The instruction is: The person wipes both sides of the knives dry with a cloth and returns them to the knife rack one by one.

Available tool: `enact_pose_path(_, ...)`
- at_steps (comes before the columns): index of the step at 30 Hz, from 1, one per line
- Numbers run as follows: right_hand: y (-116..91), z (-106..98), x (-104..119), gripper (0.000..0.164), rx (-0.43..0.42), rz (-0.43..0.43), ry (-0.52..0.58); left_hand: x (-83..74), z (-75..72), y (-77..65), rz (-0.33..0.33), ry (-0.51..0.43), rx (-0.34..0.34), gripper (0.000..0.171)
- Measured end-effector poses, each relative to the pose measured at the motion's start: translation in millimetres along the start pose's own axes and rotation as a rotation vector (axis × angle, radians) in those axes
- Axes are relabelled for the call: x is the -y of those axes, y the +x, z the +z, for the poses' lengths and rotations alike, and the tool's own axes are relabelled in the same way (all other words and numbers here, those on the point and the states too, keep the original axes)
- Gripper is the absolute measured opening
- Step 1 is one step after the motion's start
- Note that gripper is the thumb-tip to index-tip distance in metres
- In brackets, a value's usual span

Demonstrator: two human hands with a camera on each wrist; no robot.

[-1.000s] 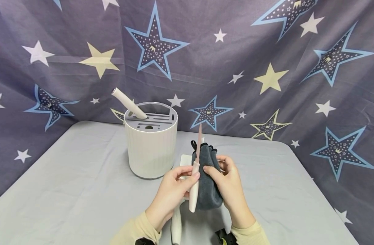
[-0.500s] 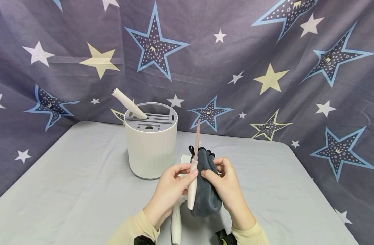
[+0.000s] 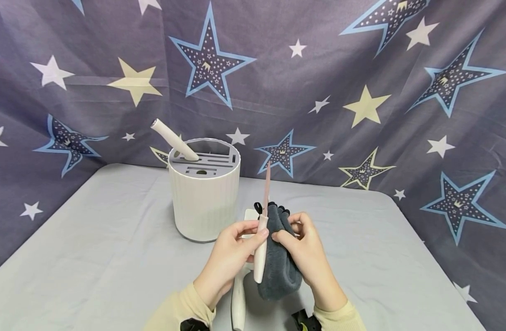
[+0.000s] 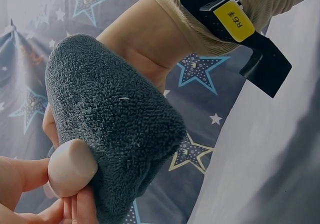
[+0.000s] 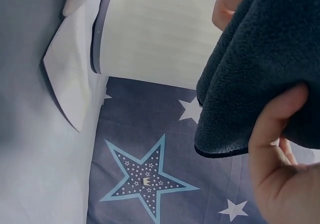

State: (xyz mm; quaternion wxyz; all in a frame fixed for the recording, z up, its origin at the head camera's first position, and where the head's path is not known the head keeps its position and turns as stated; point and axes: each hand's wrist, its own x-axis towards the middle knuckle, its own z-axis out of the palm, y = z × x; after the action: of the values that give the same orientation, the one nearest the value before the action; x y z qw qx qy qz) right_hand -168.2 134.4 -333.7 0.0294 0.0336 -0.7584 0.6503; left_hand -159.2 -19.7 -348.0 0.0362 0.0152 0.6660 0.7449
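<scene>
My left hand [image 3: 232, 250] pinches the pale handle [image 3: 260, 257] of a small knife, whose pinkish blade [image 3: 267, 188] points up and away. Its rounded handle end [image 4: 72, 168] faces the left wrist camera. A folded dark grey towel [image 3: 279, 262] with a black hanging loop [image 3: 258, 208] lies against the knife's right side. My right hand [image 3: 313, 250] grips that towel, thumb on the near face and the other fingers behind it. Whether the cloth wraps the blade cannot be seen. In the right wrist view the towel [image 5: 255, 58] hides the knife.
A white ribbed knife block [image 3: 205, 202] with a slotted grey top stands at the back left; a pale handle [image 3: 174, 139] leans out of it. Beneath my left hand, a white-bladed cleaver [image 5: 70, 76] lies on the grey-covered table [image 3: 112, 257]. A star-patterned curtain [image 3: 278, 92] hangs behind.
The towel has slid down along the knife toward me, its lower end now nearer the table's front. The knife has shifted slightly left and up in the head view, still in my left hand.
</scene>
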Motion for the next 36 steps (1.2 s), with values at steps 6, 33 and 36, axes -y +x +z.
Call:
enact_pose_path(6, 2, -1, -1, 0.031, -0.029, 0.003, -0.005, 0.2, 0.9, -2.1, -0.004, -0.001, 0.021, 0.041)
enact_pose_path(33, -1, -7, 7, 0.031, -0.153, -0.023, 0.225, -19.5, -20.8, -4.8, 0.194, 0.435, -0.025, 0.032)
enact_pose_path(36, -2, -8, 9, 0.031, -0.148, -0.023, 0.23, -27.2, -26.3, -3.4, 0.235, 0.525, -0.039, 0.031)
